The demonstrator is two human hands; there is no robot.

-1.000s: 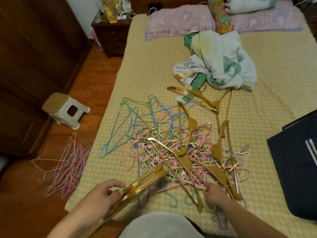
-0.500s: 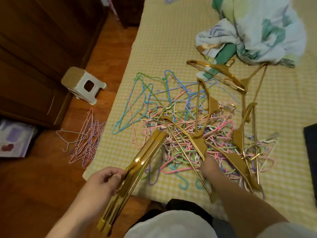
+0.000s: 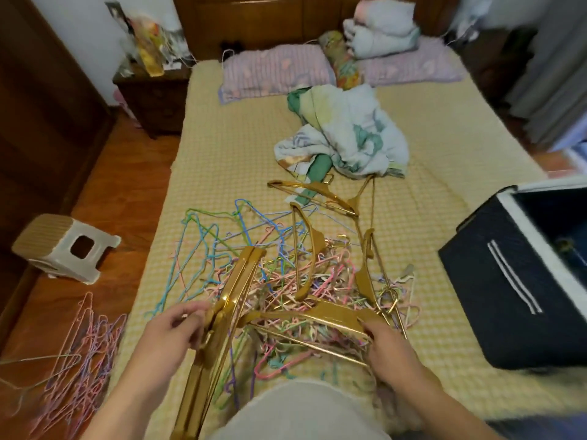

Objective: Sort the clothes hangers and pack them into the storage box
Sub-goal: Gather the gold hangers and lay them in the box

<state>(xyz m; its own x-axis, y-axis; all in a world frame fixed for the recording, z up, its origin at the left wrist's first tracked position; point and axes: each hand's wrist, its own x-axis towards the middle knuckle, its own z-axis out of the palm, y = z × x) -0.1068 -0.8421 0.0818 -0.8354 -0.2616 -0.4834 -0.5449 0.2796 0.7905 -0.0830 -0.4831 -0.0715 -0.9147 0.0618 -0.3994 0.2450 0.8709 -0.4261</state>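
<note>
A tangled heap of thin wire hangers [image 3: 286, 281] in pink, blue and green lies on the yellow bed [image 3: 241, 147], with several gold plastic hangers [image 3: 309, 249] across it. My left hand [image 3: 178, 328] grips a stack of gold hangers [image 3: 228, 300] that slants from the heap down toward me. My right hand [image 3: 384, 347] holds one end of a single gold hanger [image 3: 320, 315], lifted a little above the heap. The dark blue storage box [image 3: 508, 281] stands open at the right on the bed.
A bundle of pale bedclothes [image 3: 352, 134] lies beyond the heap, pillows [image 3: 279, 71] at the headboard. On the wooden floor to the left are a small white stool [image 3: 63, 249] and a second pile of pink wire hangers [image 3: 82, 360]. A nightstand [image 3: 152, 93] stands beside the bed.
My right hand has pulled one gold hanger out of the heap and turned it crosswise. My left hand still holds the gold stack. The view has tilted up, showing the box.
</note>
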